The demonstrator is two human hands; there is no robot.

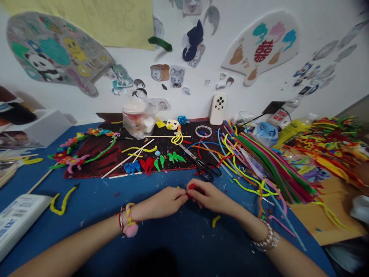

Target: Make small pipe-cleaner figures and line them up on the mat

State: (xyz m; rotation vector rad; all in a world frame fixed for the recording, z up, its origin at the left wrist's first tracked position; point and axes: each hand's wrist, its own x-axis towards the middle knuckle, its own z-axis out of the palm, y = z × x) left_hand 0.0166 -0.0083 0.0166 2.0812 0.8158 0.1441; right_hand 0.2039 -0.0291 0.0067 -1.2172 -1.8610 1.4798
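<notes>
Broadly, one blue desk, paint-flecked and crowded with craft supplies. Item: a dark red patterned mat at the back, carrying small moulded red, blue and green shapes. Item: a thick bundle of pipe cleaners in green, red and mixed colours, fanned out on the right. Item: a pair of black-handled scissors lying at the near edge of the mat, just ahead of the hands. Item: a short yellow pipe cleaner loose on the desk, near the right hand.

Centre of the entry: a small red pipe cleaner, held in the air above the desk between that hand and the left hand. The fingers largely hide its shape. Judged as light and soft, with fuzz over thin bendable wire, it should be easy to shape, not fragile, and not very slippery. The exposed end or the firmest bend looks like the best place to take hold.

Grip: both hands closed inward, fingertips meeting and pinching the red piece from either side, with no wide spread in either hand.
</notes>
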